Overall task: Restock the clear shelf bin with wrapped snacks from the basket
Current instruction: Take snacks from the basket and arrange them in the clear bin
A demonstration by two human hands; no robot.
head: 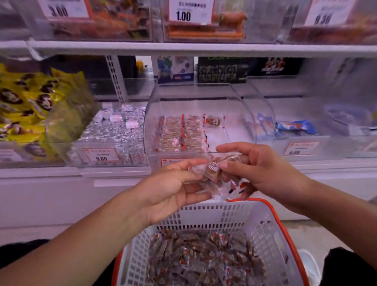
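bin vs hands: the clear shelf bin (195,125) sits straight ahead and a bit above both hands, its front lip just past the fingertips
snacks in hand: a small bunch of wrapped snacks (216,174) held between the hands, long side running roughly left-right
left hand (174,186): palm up, fingers cupped under the bunch
right hand (254,168): pinching the bunch from the top; looks slightly nearer the bin
basket (207,215): right below the hands, lots of snacks left
bin fill: a couple of neat rows on its left, right side mostly bare

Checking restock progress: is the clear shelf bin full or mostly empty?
Partly filled. The clear shelf bin holds rows of wrapped snacks on its left side; its right side shows bare floor.
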